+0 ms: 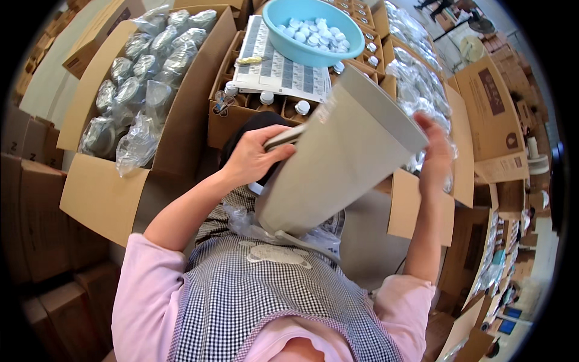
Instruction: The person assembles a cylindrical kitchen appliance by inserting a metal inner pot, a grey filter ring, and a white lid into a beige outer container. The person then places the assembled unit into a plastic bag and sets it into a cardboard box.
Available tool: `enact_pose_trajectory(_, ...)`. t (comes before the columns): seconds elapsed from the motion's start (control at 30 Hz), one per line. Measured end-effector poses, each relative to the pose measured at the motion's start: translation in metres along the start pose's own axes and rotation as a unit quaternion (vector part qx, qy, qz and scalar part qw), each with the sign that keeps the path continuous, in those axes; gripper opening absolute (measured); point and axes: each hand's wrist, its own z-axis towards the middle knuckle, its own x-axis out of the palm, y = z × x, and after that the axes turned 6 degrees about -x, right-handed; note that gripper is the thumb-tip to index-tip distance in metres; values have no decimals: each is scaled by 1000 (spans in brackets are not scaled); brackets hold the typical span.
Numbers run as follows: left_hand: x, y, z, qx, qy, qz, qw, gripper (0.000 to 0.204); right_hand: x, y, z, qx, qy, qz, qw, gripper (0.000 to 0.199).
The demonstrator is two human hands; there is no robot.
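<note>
I hold a flattened grey cardboard box [338, 157] up in front of my chest, tilted, its upper edge toward the cartons. My left hand [256, 155] grips its left edge, fingers curled over the rim. My right hand [435, 151] holds its far right corner from behind, fingers partly hidden by the board. Crumpled clear plastic [244, 220] lies on my checked apron under the box's lower end.
A large open carton [181, 114] of plastic-wrapped bottles stands to the left. Ahead, a carton of brown white-capped bottles [265, 99] carries a label sheet [277, 66] and a blue bowl [283, 42] of white caps. More cartons [491, 120] stand to the right.
</note>
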Motion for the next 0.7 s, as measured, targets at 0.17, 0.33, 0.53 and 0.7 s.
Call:
enact_pose_trajectory(0.17, -10, 21, -11, -40, -77, -112, 990, 18, -22, -70, -145, 323, 670, -155, 650, 43)
enact_pose_trajectory(0.33, -22, 29, -11, -92, -118, -171, 974, 27, -20, -54, -142, 172, 398, 68, 899, 69)
enact_pose_trajectory(0.53, -12, 25, -8, -128, -138, -182, 965, 27, 29, -51, -160, -142, 500, -168, 837, 34)
enact_pose_trajectory(0.7, -9, 13, -13, -109, -136, -183, 967, 26, 22, -27, -147, 14, 373, -84, 924, 12)
